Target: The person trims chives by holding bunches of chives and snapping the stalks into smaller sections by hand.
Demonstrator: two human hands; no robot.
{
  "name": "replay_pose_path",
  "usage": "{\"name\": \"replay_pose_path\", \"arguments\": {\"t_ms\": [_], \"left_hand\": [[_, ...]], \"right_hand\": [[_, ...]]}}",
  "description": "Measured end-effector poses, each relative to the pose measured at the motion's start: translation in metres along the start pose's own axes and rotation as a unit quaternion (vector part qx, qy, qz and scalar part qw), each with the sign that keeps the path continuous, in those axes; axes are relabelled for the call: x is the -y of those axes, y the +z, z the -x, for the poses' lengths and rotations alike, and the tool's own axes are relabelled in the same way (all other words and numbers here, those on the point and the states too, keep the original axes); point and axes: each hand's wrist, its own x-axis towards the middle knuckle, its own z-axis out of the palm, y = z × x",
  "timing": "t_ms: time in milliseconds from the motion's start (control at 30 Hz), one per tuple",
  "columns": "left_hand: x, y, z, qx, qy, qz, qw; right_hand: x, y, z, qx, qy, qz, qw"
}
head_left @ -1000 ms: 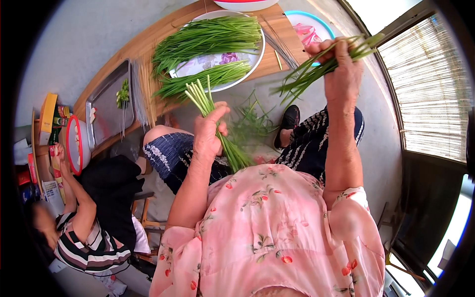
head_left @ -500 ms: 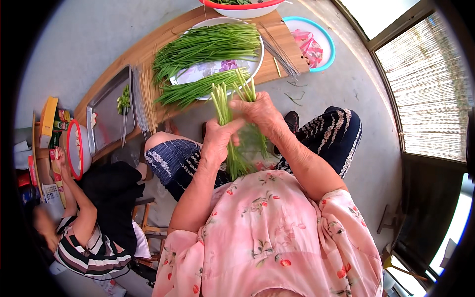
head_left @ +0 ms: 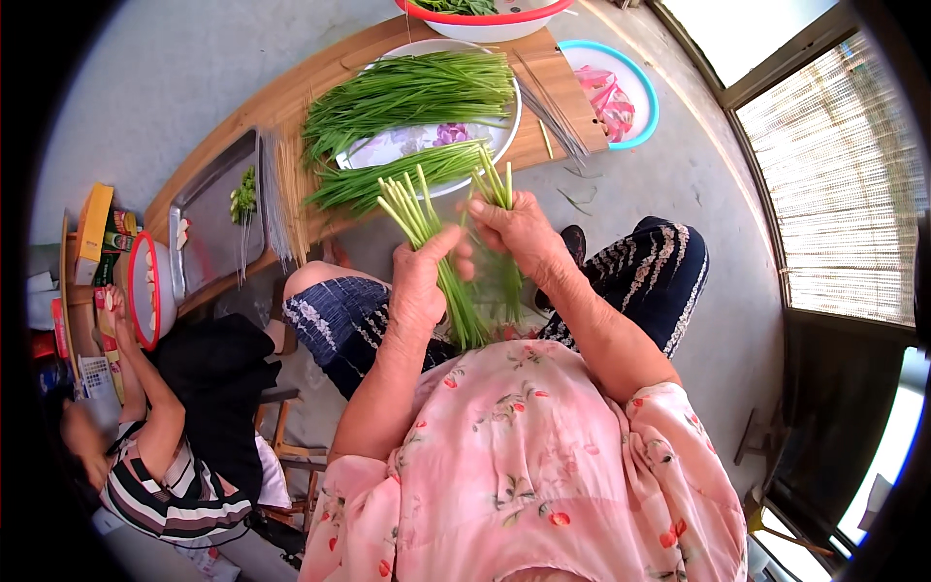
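My left hand [head_left: 421, 274] is closed around a bunch of garlic chives [head_left: 411, 210], pale stem ends up and green leaves hanging toward my lap. Beside it, my right hand [head_left: 521, 233] grips a smaller bunch of chives [head_left: 497, 186], its leaves also hanging down. The two bunches are apart. Just beyond my hands, a white oval plate [head_left: 515, 121] with a purple flower pattern lies on the wooden board. It bears a large pile of chives [head_left: 417, 97] at its far side and a smaller pile [head_left: 398, 177] at its near side.
Bamboo skewers [head_left: 289, 194] and a metal tray [head_left: 208, 218] with skewered green pieces lie left on the wooden board [head_left: 320, 68]. Thin skewers [head_left: 553, 107] lie right of the plate. A blue-rimmed basin [head_left: 655, 97] and red-rimmed bowl [head_left: 485, 19] stand beyond. A co-worker [head_left: 170, 427] sits left.
The bunch in my left hand has tilted to the left and its stems have fanned apart. My right hand has shifted slightly, moving a little away from my left.
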Motion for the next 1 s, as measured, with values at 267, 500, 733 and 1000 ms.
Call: {"name": "replay_pose_path", "arguments": {"t_ms": [267,500,733,1000], "left_hand": [[0.002,0.004,0.009,-0.017,0.05,-0.014,0.999],[-0.009,-0.001,0.018,0.05,-0.017,0.023,0.998],[-0.007,-0.009,0.019,0.015,-0.049,0.046,0.998],[-0.001,-0.002,0.026,-0.01,0.006,-0.011,1.0]], "right_hand": [[-0.002,0.014,0.011,-0.124,-0.099,0.17,0.973],[-0.012,0.006,0.005,-0.135,-0.228,0.159,0.951],[-0.021,-0.017,0.0,-0.269,-0.178,0.091,0.942],[-0.02,0.018,0.017,-0.139,-0.145,0.143,0.969]]}}
